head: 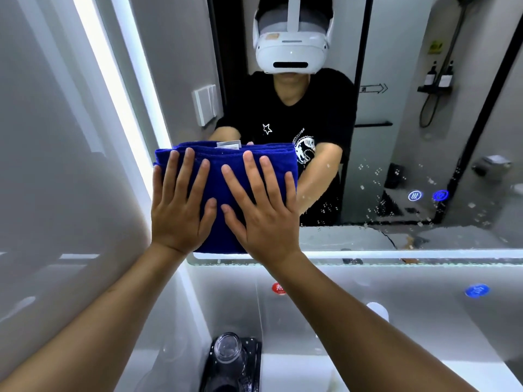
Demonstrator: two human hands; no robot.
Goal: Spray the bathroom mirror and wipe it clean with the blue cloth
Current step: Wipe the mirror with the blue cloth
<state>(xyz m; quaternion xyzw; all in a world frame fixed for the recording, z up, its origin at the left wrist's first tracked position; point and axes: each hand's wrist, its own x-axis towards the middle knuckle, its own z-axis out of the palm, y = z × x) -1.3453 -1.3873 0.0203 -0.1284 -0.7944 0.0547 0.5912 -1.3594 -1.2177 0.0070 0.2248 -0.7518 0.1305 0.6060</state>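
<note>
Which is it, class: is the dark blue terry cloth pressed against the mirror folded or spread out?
Folded. The dark blue terry cloth shows several stacked layers along its top edge, forming a thick pad.

Bright strip-light glare, warped edges

blue cloth [226, 176]: folded, flat on mirror [396, 154] | mirror: droplet-speckled

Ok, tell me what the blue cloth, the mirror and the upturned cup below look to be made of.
Blue cloth: soft terry or microfibre, judging by its fuzzy, matte pile and thick folds. Mirror: glossy glass, showing a sharp reflection and beaded droplets. Cup: clear glass or plastic, see-through with glints; which one is unclear.
</note>
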